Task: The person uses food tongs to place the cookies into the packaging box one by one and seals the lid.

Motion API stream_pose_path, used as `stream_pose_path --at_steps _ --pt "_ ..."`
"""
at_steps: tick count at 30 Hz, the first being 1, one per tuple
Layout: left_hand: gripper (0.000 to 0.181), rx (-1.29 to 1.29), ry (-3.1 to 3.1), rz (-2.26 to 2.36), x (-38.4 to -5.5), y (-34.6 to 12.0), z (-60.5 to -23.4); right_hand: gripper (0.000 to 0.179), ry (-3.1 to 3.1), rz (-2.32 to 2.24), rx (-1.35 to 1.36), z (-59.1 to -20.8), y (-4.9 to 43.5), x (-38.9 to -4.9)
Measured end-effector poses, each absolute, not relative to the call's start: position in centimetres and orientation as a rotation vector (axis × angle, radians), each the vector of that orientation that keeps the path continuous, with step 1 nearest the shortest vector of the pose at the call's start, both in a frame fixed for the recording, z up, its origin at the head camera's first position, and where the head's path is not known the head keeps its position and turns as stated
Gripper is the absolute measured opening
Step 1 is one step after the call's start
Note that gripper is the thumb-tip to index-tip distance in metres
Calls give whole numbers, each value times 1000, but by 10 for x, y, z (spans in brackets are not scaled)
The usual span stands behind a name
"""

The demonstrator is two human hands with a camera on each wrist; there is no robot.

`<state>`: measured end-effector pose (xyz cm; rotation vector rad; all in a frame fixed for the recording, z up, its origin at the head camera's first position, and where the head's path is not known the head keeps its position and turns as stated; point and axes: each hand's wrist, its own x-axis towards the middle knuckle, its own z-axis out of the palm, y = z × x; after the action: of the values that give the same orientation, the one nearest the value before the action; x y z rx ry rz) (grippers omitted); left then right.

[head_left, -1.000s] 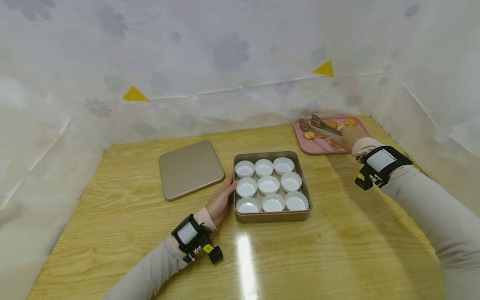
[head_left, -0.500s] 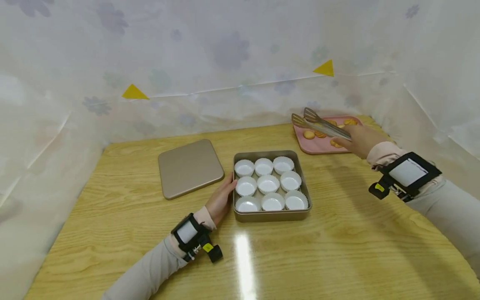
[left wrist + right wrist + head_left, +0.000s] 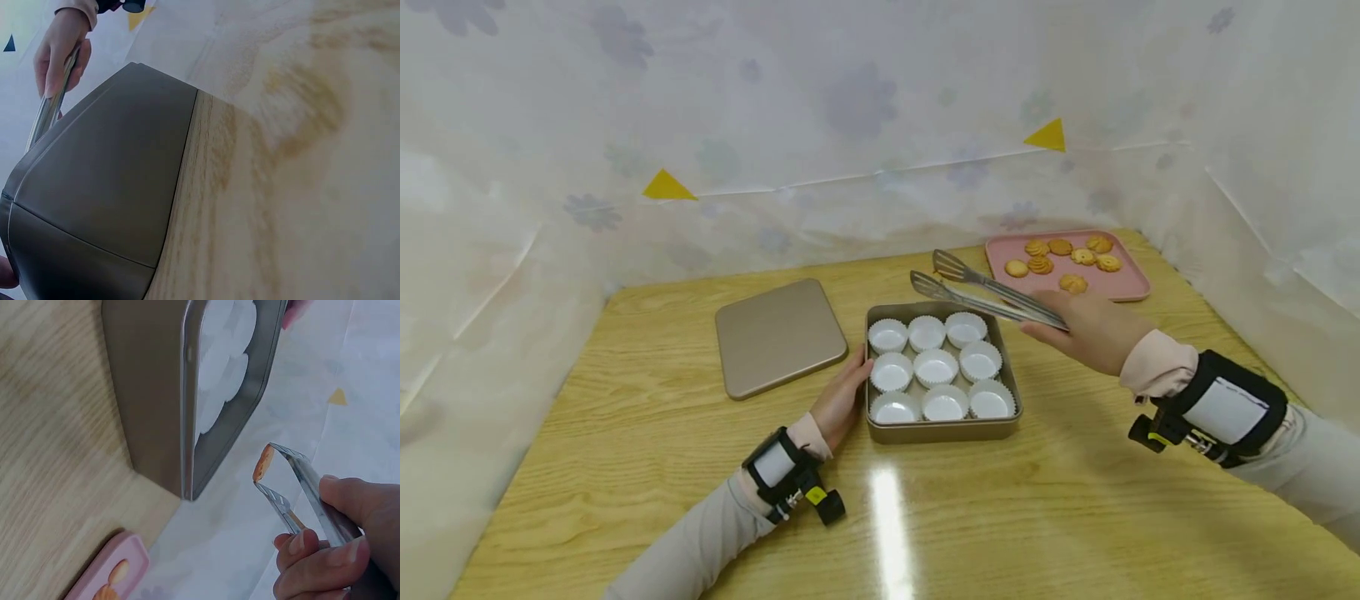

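Note:
My right hand (image 3: pixel 1086 329) grips a pair of metal tongs (image 3: pixel 992 296) by the arms. Between the slotted tips the tongs pinch a cookie (image 3: pixel 263 463), clear in the right wrist view, over the back edge of a bronze square tin (image 3: pixel 943 432). White fluted paper cups (image 3: pixel 936 367) stand in rows inside the tin, with nothing in them. My left hand (image 3: pixel 841 402) rests against the tin's left side, its fingers straight along the wall. The left wrist view shows the tin's outer wall (image 3: pixel 106 162) and the right hand beyond it.
A pink tray (image 3: pixel 1120 287) holding several golden cookies (image 3: pixel 1040 264) lies at the back right. The tin's flat bronze lid (image 3: pixel 781 337) lies to the left of the tin. Sheeting with flower prints (image 3: pixel 820 125) hangs behind and beside the wooden table (image 3: pixel 1075 500).
My right hand has lifted the tongs off the pink tray with a cookie and moved left, to above the tin's back edge. My left hand has stayed at the tin.

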<state>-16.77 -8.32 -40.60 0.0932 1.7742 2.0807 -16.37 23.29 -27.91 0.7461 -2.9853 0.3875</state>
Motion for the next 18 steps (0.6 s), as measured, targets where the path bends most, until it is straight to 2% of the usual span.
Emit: stream_pose_path --at_steps 6,18 --pt "63 84 1775 2077 -166 -83 -405 48 -2950 367 845 -286 216 -153" --pt "62 71 1793 2066 -165 -82 -403 49 -2986 370 912 -301 198 -151"
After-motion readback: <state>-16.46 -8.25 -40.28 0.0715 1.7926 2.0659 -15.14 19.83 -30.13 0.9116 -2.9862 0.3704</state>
